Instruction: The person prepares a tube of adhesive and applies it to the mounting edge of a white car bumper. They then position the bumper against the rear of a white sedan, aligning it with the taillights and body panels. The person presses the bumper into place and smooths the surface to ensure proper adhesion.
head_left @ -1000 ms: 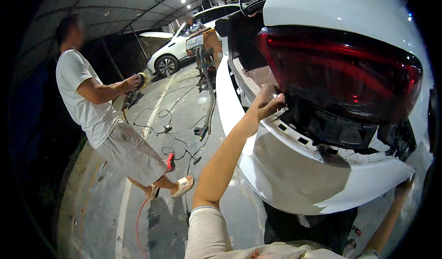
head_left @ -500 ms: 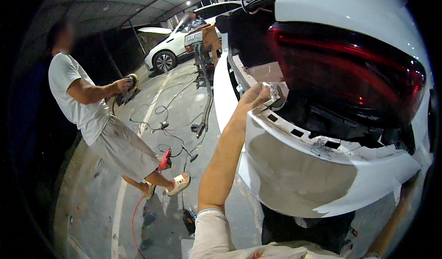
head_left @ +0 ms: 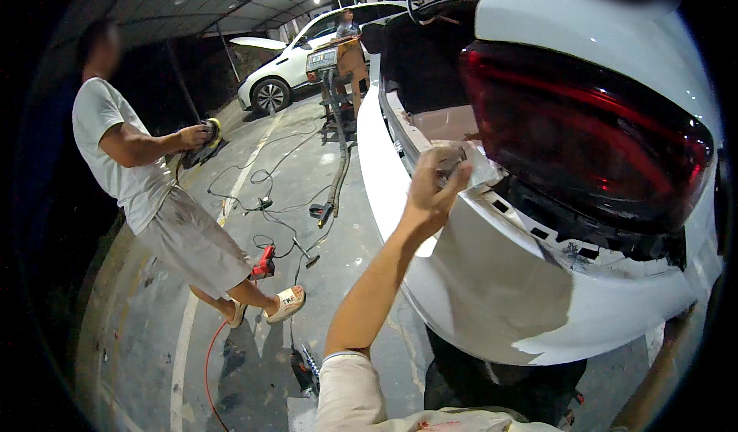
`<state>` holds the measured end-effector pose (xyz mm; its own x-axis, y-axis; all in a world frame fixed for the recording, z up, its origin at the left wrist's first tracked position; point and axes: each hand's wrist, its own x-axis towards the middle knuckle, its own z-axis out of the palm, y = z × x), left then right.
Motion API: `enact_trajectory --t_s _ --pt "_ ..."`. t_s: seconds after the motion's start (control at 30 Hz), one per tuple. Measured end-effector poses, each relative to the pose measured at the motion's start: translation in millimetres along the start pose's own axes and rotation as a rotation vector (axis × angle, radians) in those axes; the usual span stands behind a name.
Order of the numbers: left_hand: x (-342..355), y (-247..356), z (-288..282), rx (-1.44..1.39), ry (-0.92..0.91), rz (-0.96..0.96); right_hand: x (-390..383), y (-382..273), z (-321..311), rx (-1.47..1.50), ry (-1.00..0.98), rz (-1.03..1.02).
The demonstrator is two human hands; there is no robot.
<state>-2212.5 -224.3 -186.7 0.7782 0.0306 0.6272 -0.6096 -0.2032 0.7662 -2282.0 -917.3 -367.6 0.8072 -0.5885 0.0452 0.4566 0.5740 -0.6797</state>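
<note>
My left hand is raised to the left end of the red tail lamp on a white car's rear. Its fingers pinch a small dark part at the lamp's lower left corner; what the part is stays unclear. A dark gap with clip holes runs under the lamp. The open boot is dark behind my hand. My right forearm rises at the lower right edge, its hand hidden behind the bumper.
A person in a white T-shirt stands at left holding a yellow and black power tool. Cables and a red tool lie on the concrete floor. An orange machine stand and another white car are behind.
My left hand's fingers went from spread against the lamp's end to pinched on the small part. The person at left shifted a little and kept hold of the tool.
</note>
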Motion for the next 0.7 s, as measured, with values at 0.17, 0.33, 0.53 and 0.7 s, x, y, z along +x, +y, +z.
enact_trajectory --t_s 0.17,0.33,0.53,0.7 --pt "-64.1 -19.3 -26.7 0.020 0.074 0.023 5.3 -3.2 -14.5 -0.001 -0.012 0.011" --pt "-90.6 9.5 25.5 0.079 0.237 0.229 5.4 -18.5 -0.2 -0.005 -0.050 0.044" --pt "-78.5 23.0 48.0 0.056 0.351 0.256 9.2 -30.6 -13.1 -0.029 0.023 -0.032" --pt "-78.3 9.8 51.4 -0.024 0.362 0.230 -10.3 -28.4 5.3 -0.071 -0.041 -0.014"
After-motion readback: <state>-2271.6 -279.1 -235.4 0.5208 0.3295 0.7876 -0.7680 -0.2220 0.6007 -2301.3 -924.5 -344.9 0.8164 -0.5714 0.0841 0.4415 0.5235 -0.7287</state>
